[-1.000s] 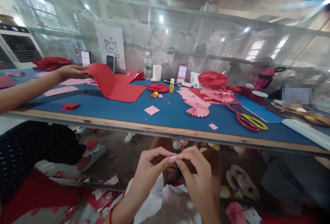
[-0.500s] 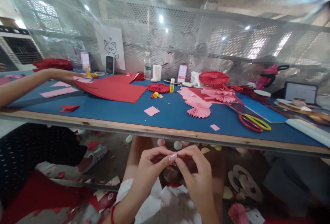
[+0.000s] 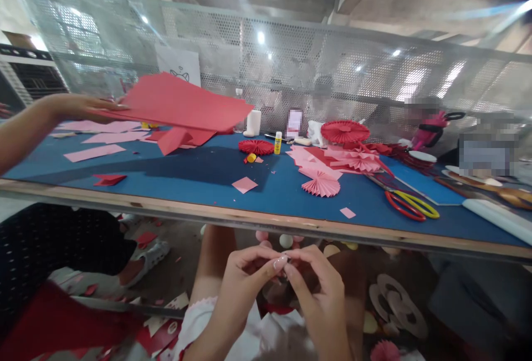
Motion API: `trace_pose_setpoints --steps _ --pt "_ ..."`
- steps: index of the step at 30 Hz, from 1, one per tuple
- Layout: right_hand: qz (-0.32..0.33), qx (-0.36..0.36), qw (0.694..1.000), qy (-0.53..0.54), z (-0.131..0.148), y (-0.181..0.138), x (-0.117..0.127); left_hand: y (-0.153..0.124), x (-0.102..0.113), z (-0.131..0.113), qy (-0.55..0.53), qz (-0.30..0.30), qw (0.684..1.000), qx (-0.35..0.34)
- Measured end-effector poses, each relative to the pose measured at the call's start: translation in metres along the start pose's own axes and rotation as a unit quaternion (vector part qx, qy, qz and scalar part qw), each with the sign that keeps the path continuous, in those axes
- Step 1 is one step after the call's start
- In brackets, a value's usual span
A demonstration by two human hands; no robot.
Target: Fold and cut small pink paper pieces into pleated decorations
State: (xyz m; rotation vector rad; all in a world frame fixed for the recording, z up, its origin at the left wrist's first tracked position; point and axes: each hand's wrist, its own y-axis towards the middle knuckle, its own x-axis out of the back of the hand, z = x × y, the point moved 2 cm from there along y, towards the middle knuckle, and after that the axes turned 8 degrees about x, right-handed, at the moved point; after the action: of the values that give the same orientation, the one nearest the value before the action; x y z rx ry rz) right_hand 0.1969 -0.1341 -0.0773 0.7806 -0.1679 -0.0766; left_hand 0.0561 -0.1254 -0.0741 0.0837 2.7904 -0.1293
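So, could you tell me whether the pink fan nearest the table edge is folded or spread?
Spread: the pink paper fan opens into a pleated half-circle.

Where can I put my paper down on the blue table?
Blue table shows between the little red paper and the pink square, and again between that square and the pink fan. It's crowded on the right, around the paper fans and scissors.

No lettering can be read; the label on the yellow glue stick [image 3: 278, 143] is too small to tell.
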Motion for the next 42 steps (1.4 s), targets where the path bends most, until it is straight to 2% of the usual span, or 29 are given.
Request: trace_pose_setpoints --steps 10,19,25,29,32,35,37,39,42 --pt "-0.001 -0.002 1.0 -0.019 -0.003 0.001 -0.005 0.005 0.007 0.008 0.011 -0.041 0.999 -0.012" --pt "-0.02 0.024 0.999 -0.032 -0.009 0.015 -0.016 0.012 0.003 -0.016 0.057 -0.106 0.986 -0.114" --pt "-0.011 0.096 0.995 -0.027 0.005 0.033 -0.021 0.013 0.006 -0.029 0.064 -0.132 0.977 -0.157" --pt "0.031 0.07 0.997 0.01 0.007 0.039 -0.02 0.013 0.006 -0.031 0.08 -0.143 0.969 -0.184" --pt "0.014 0.056 0.998 0.027 0.007 0.043 -0.013 0.017 0.001 -0.036 0.127 -0.137 0.959 -0.213" --pt "0.0 0.049 0.999 0.017 0.01 0.05 -0.005 0.02 -0.003 -0.046 0.208 -0.11 0.939 -0.25" --pt "0.004 0.048 0.999 0.0 0.013 0.061 0.002 0.023 -0.002 -0.056 0.278 -0.087 0.915 -0.278" --pt "0.009 0.051 0.998 -0.031 0.012 0.078 0.011 0.028 0.005 -0.068 0.36 -0.061 0.88 -0.304" --pt "0.028 0.054 0.993 -0.101 0.003 0.116 0.032 0.044 0.023 -0.09 0.492 -0.006 0.809 -0.323"
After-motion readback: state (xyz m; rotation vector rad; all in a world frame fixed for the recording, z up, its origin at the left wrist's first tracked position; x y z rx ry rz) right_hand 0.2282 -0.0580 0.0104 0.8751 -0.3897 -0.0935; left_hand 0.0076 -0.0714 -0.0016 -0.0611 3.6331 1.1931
